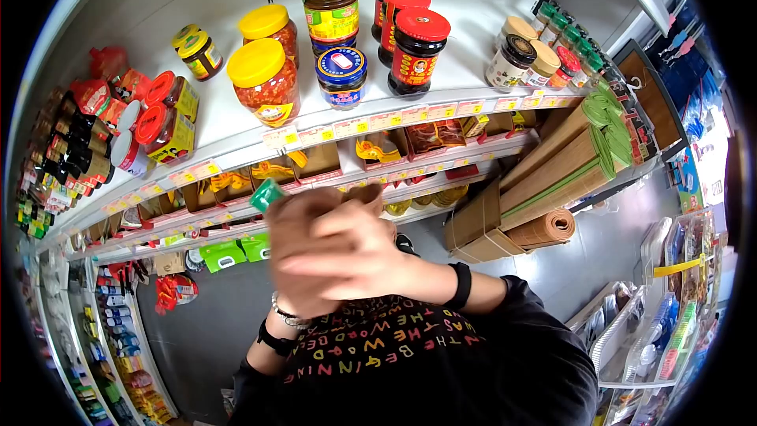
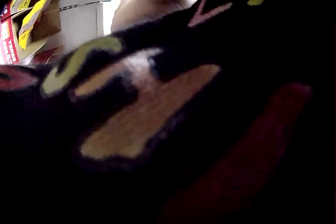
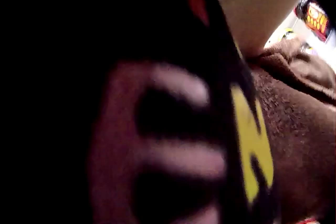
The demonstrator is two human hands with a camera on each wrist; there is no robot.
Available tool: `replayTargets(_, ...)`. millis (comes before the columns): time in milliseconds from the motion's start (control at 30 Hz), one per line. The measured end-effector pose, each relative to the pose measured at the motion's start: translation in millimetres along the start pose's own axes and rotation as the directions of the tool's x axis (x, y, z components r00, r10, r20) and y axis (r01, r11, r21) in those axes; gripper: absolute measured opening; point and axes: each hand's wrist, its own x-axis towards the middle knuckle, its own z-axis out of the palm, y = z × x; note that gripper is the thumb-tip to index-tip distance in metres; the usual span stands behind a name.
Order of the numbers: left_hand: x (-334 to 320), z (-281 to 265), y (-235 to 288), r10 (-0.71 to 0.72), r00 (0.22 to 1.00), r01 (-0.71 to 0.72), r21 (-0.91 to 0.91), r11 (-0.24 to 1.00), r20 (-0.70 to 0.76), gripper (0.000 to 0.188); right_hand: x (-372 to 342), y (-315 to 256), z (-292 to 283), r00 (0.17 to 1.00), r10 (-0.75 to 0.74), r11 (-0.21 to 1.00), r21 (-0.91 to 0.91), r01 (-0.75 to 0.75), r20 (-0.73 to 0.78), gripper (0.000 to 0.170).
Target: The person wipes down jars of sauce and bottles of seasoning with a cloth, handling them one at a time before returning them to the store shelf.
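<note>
In the head view both hands meet before the chest, blurred. A green cap-like end [image 1: 269, 195] sticks out at their upper left; what lies below it is hidden. The left hand [image 1: 296, 268], with a beaded bracelet, grips around this item. My right hand [image 1: 355, 248] lies over the left with curled fingers and holds a brown cloth [image 1: 364, 196] bunched between the hands. Brown cloth [image 3: 302, 134] also fills the right side of the right wrist view. The black shirt [image 2: 236, 145] covers most of the left wrist view, and neither wrist view shows the fingers clearly.
A white shelf [image 1: 213, 122] with yellow-lidded jars [image 1: 264, 83], red-lidded jars [image 1: 416, 51] and a blue-lidded jar [image 1: 341, 77] stands ahead. Packets lie on lower shelves. Rolled mats [image 1: 544, 166] stand in a carton to the right, near a rack [image 1: 631, 347].
</note>
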Motion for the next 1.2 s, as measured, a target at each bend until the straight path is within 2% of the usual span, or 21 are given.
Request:
replayTargets(33, -4, -3, -3, -0.001, 1.0, 0.001, 0.001, 1.0, 0.0, 0.036, 5, -2, 13, 0.982, -0.067, 0.997, -0.034, 0.074, 0.177, 0.062)
replayTargets(100, -13, -18, -17, -0.044, 0.984, 0.006, -0.218, 0.976, -0.171, 0.043, -2, 2, 27, 0.978, -0.104, 0.98, -0.149, 0.132, 0.181, 0.052)
replayTargets(167, -15, -32, -23, -0.119, 0.94, -0.029, -0.422, 0.906, -0.319, 0.051, -15, 21, 37, 0.997, -0.079, 0.991, -0.114, 0.077, -0.01, 0.051)
replayTargets(200, -14, -31, -7, -0.183, 0.92, -0.02, -0.507, 0.862, -0.348, 0.051, -21, 23, 37, 0.997, 0.057, 0.998, -0.015, -0.057, -0.051, 0.052)
replayTargets(233, -7, -27, 13, -0.317, 0.937, 0.124, -0.714, 0.69, -0.144, 0.062, -26, 23, 37, 0.985, 0.166, 0.986, 0.029, -0.165, -0.051, 0.053)
replayTargets(300, -10, -46, 3, -0.393, 0.843, 0.101, -0.609, 0.787, -0.367, 0.068, -24, 28, 32, 0.966, 0.257, 0.961, 0.108, -0.256, 0.001, 0.054)
replayTargets(333, -9, -56, -7, -0.395, 0.841, 0.101, -0.609, 0.786, -0.37, 0.068, -21, 30, 30, 0.953, 0.301, 0.94, 0.17, -0.295, -0.012, 0.052)
replayTargets(367, -7, -67, -17, -0.144, 0.946, -0.068, -0.613, 0.787, -0.29, 0.054, -19, 27, 30, 0.923, 0.377, 0.909, 0.221, -0.353, -0.079, 0.051)
replayTargets(400, -3, -68, -16, 0.126, 0.971, -0.23, -0.631, 0.741, -0.205, 0.043, -17, 21, 29, 0.919, 0.379, 0.912, 0.212, -0.352, -0.103, 0.052)
replayTargets(433, -5, -66, -13, 0.126, 0.97, -0.23, -0.632, 0.74, -0.206, 0.043, -16, 15, 28, 0.916, 0.38, 0.914, 0.201, -0.351, -0.126, 0.052)
replayTargets(500, -11, -50, 0, -0.01, 0.905, -0.157, -0.355, 0.922, -0.426, 0.035, -14, 6, 39, 0.984, 0.152, 0.976, 0.173, -0.135, -0.091, 0.053)
replayTargets(567, -3, -44, 2, 0.195, 0.927, -0.313, -0.377, 0.872, -0.319, 0.028, -22, 6, 55, 0.993, 0.087, 0.973, 0.219, -0.068, -0.08, 0.051)
replayTargets(633, -3, -60, 22, 0.324, 0.931, -0.363, -0.319, 0.875, -0.171, 0.027, -21, 11, 56, 0.941, 0.337, 0.907, 0.279, -0.316, -0.03, 0.049)
replayTargets(700, -2, -60, 38, 0.348, 0.919, -0.394, -0.499, 0.772, -0.187, 0.028, -41, 28, 62, 0.968, 0.237, 0.954, 0.169, -0.249, 0.085, 0.045)
replayTargets(900, -12, -63, 16, 0.376, 0.868, -0.426, -0.096, 0.9, -0.324, 0.029, -31, 8, 67, 0.923, 0.325, 0.829, 0.409, -0.382, 0.205, 0.04)
replayTargets(967, -16, -73, 17, 0.426, 0.897, -0.406, 0.161, 0.9, -0.118, 0.023, -30, 10, 64, 0.891, 0.452, 0.843, 0.352, -0.408, -0.05, 0.038)
replayTargets(1000, -18, -69, 13, 0.466, 0.876, -0.422, 0.272, 0.865, -0.122, 0.019, -25, 8, 59, 0.846, 0.514, 0.82, 0.372, -0.435, -0.142, 0.037)
replayTargets(1033, -25, -75, -3, 0.393, 0.905, -0.325, 0.334, 0.885, -0.161, 0.017, -18, 7, 52, 0.837, 0.521, 0.798, 0.443, -0.409, -0.166, 0.037)
replayTargets(1100, -36, -83, -16, 0.342, 0.934, -0.188, 0.668, 0.72, -0.105, 0.016, -5, 4, 38, 0.861, 0.47, 0.814, 0.472, -0.339, -0.193, 0.037)
replayTargets(1133, -39, -80, -25, 0.218, 0.947, -0.112, 0.395, 0.912, -0.235, 0.018, 0, 4, 31, 0.892, 0.394, 0.864, 0.419, -0.277, -0.222, 0.037)
replayTargets(1200, -36, -81, -30, 0.272, 0.945, -0.222, 0.253, 0.941, -0.18, 0.021, 3, 3, 27, 0.89, 0.386, 0.892, 0.343, -0.293, -0.243, 0.037)
